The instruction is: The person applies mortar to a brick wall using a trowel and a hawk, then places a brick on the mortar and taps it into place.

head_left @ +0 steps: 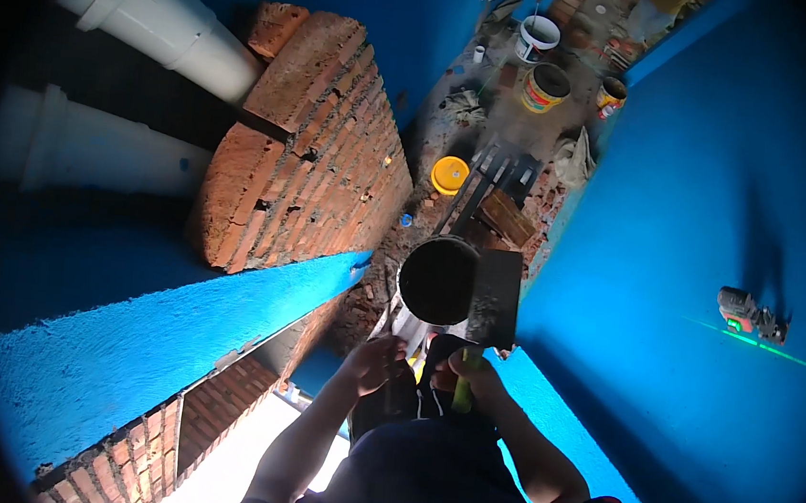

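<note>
My left hand point(376, 364) is raised in front of my body with its fingers curled in. What it holds, if anything, is too dark to make out. Close beside it, my right hand point(471, 367) is wrapped round a yellow-green handle point(464, 383). Just beyond that hand shows a dark, flat rectangular plate point(497, 298); whether it joins the handle is unclear. Below and ahead of both hands stands a round bucket point(437, 281) with a dark inside, partly overlapped by the plate.
A brick wall end point(325, 158) and white pipes point(169, 25) rise on the left. Blue walls point(675, 208) flank the narrow rubble-strewn floor. Farther ahead are a yellow lid point(449, 175), a wooden block point(507, 218) and several buckets point(545, 89). A green-beam laser level point(752, 314) sits at the right wall.
</note>
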{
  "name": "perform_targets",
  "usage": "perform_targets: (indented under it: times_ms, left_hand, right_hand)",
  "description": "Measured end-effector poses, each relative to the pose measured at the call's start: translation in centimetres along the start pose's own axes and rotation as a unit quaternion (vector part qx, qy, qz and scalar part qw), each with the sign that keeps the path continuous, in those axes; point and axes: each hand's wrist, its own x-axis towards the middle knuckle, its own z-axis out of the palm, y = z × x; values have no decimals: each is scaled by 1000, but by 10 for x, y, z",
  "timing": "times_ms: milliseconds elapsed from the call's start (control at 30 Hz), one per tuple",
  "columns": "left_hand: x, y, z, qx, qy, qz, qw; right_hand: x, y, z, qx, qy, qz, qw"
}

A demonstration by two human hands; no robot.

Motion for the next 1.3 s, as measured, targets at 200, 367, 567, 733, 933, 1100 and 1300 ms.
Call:
perform_targets:
  times_ms: [200,367,567,733,933,1100,1300]
  left_hand:
    - [71,-14,49,199,60,4,978]
    - [92,-29,47,190,41,-20,981]
    - [141,-38,-28,400,102,53,909]
    - [235,-37,-197,339,262,12,904]
    - [313,-28,-268,412,321,23,852]
    - [348,-32,-310,223,288,11,931]
    - [341,-17,-292,225,282,-4,933]
  right_hand:
    - [12,20,-8,-15,11,12,1000]
    - [14,17,12,-88,127,-57,986]
    - [23,37,-8,-81,257,-3,963]
    - [15,97,-73,53,287,44,955]
    - [-23,159,-115,40,433,120,893]
    - [-22,157,-105,140,373,202,895]
    - [-20,188,-87,166,477,117,855]
